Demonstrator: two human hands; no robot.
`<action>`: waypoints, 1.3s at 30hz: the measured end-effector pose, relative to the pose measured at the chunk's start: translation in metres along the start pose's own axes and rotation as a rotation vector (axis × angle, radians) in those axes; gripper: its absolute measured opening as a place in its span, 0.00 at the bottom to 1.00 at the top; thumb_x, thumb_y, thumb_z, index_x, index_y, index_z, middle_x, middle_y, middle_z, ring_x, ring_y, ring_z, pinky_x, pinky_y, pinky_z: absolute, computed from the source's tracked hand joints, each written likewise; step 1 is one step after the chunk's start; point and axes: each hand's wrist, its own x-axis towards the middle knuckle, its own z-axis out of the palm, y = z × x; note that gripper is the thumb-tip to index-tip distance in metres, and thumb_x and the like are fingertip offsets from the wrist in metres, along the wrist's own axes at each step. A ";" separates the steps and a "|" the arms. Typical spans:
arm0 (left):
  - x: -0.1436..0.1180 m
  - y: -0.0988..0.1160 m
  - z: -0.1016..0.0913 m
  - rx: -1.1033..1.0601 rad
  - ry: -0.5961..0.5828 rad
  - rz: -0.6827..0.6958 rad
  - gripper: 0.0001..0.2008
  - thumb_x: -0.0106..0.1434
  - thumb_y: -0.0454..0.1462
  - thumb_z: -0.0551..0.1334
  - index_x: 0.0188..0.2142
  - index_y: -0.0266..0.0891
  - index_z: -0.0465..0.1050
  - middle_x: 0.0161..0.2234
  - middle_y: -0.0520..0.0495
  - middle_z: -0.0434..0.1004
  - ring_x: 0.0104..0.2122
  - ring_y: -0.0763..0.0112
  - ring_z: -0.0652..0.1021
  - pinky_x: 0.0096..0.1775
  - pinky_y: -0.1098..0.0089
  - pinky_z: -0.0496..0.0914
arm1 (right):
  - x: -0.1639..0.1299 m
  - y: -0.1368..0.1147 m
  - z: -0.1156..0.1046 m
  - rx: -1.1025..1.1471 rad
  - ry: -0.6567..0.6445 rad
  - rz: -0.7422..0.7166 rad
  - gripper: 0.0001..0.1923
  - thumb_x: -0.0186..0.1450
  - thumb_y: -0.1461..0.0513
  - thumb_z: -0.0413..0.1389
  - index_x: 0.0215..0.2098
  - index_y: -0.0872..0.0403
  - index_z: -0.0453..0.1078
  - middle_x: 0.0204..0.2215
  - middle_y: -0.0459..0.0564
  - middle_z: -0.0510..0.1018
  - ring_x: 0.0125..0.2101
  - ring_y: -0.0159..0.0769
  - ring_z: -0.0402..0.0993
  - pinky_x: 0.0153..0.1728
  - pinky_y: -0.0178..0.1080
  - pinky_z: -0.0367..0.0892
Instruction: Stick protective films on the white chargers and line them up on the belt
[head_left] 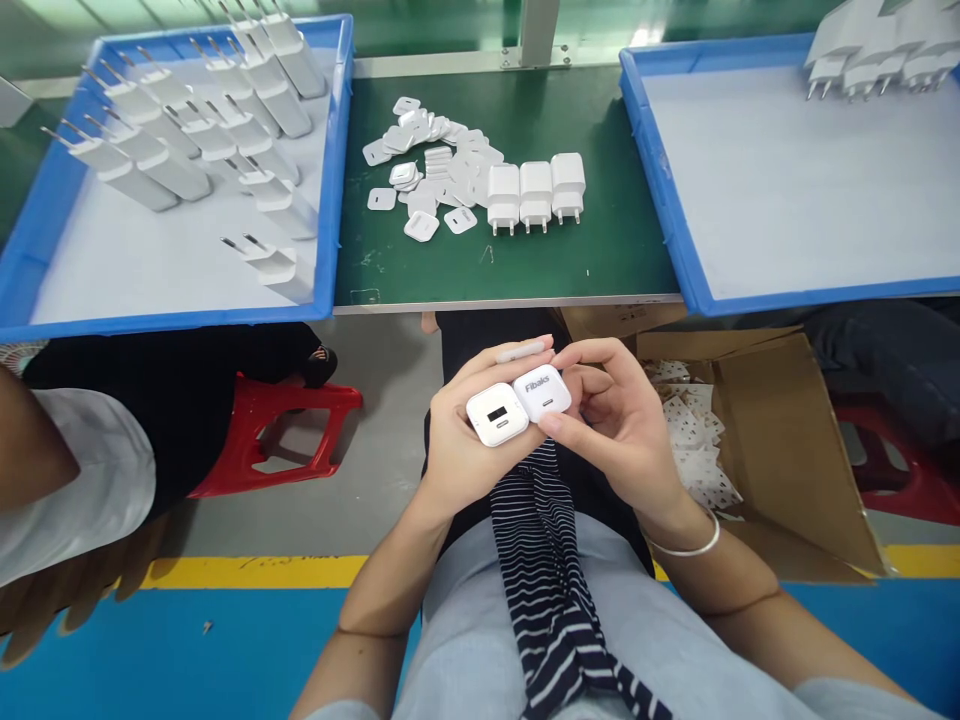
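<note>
Right under the camera, a striped scarf (551, 560) hangs down over the lap, and just above it both hands meet, held out clear of the tabletop's (510, 270) near edge. The left hand (457, 450) is curled snugly around a white charger body (496, 413), port face up; the right hand (622, 420) pinches a faceplate (541, 392) printed "Fibaks", touching the charger's right side. To do this well, I'd judge: line up the plate's slot with the port, keep the edges square, then press evenly so no corner sits proud. On the tabletop, three finished chargers (535, 195) stand in a row near the middle, a loose heap of faceplates (431, 160) just left of them. A blue tray (334, 200) at the left edge holds rows of pronged chargers; another blue tray (660, 190) at the right edge carries a few in its far corner. A cardboard box (787, 450) sits on the floor beside the right hand.
</note>
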 end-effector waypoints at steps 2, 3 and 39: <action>-0.002 -0.001 0.001 0.008 0.009 -0.002 0.22 0.56 0.30 0.75 0.50 0.45 0.82 0.54 0.43 0.82 0.54 0.59 0.82 0.55 0.59 0.80 | -0.001 0.000 0.000 0.046 -0.002 0.033 0.19 0.63 0.66 0.68 0.47 0.46 0.68 0.22 0.36 0.63 0.23 0.28 0.57 0.25 0.34 0.54; -0.003 -0.001 0.001 0.009 0.009 -0.007 0.22 0.56 0.30 0.75 0.50 0.45 0.82 0.54 0.43 0.82 0.53 0.59 0.82 0.55 0.59 0.80 | 0.000 0.000 -0.002 0.064 -0.015 0.048 0.19 0.63 0.66 0.68 0.47 0.46 0.68 0.22 0.35 0.62 0.23 0.28 0.56 0.25 0.34 0.53; -0.006 -0.021 0.004 0.326 0.129 0.115 0.20 0.58 0.29 0.71 0.51 0.41 0.80 0.55 0.42 0.81 0.54 0.59 0.82 0.55 0.59 0.78 | 0.002 -0.012 0.001 0.086 0.020 0.160 0.08 0.66 0.64 0.66 0.44 0.51 0.79 0.24 0.43 0.83 0.21 0.32 0.80 0.23 0.33 0.80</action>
